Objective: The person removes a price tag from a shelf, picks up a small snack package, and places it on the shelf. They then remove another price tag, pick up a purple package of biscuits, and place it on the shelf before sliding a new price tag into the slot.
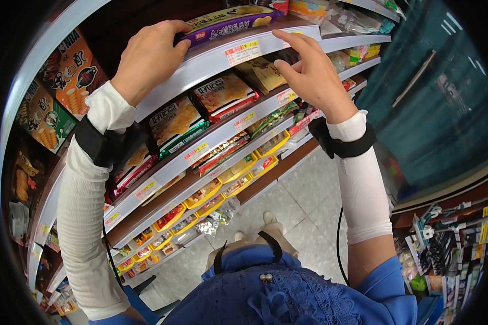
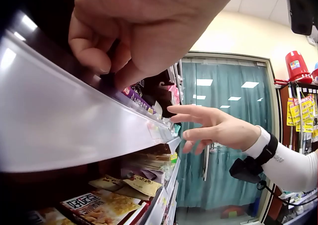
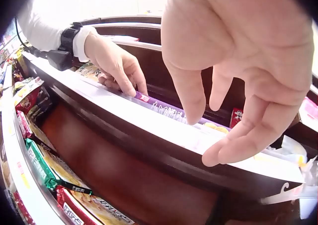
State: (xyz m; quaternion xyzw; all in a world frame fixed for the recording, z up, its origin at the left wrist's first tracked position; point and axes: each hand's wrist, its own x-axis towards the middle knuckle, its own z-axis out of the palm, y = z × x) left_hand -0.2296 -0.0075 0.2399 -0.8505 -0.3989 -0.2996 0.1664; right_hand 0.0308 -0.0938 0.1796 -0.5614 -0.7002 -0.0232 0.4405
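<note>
A long purple package [image 1: 230, 27] lies along the front edge of the upper shelf, behind the white price strip [image 1: 211, 62]. At its left end the left hand [image 1: 149, 57] pinches it between thumb and fingers; the left wrist view shows this hand [image 2: 149, 31] large, its fingers bent. Near the package's right end is the right hand [image 1: 314, 73], fingers spread and slightly bent, holding nothing. In the right wrist view the right hand [image 3: 243, 71] is in front of the package [image 3: 169, 110]; whether a fingertip touches it I cannot tell.
Lower shelves hold red packs [image 1: 225, 97], green packs [image 1: 176, 124] and yellow bins [image 1: 203, 192]. Boxes [image 1: 73, 73] stand at the left. A teal curtain [image 1: 434, 103] hangs behind glass at the right, above a rack of small goods [image 1: 444, 260].
</note>
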